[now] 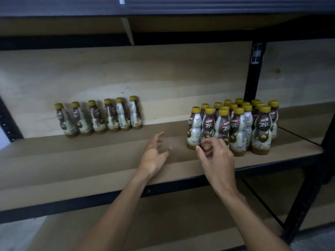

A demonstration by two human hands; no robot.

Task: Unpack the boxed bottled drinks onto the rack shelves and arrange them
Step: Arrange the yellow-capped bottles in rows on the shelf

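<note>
Several yellow-capped bottles with brown and white labels stand in a row (98, 116) along the back wall of the middle shelf (90, 160), at the left. A tight cluster of several more such bottles (235, 124) stands at the right of the same shelf. My left hand (155, 153) hovers over the bare shelf between the two groups, fingers spread and relaxed, holding nothing. My right hand (215, 156) reaches to the front left of the cluster, its loosely curled fingers at the base of a front bottle (208, 129); no firm grip on it shows.
A black metal upright (253, 73) stands behind the cluster, another black post (308, 192) at the right front corner. An upper shelf (163, 8) hangs overhead and a lower shelf (163, 223) sits beneath. No box is in view.
</note>
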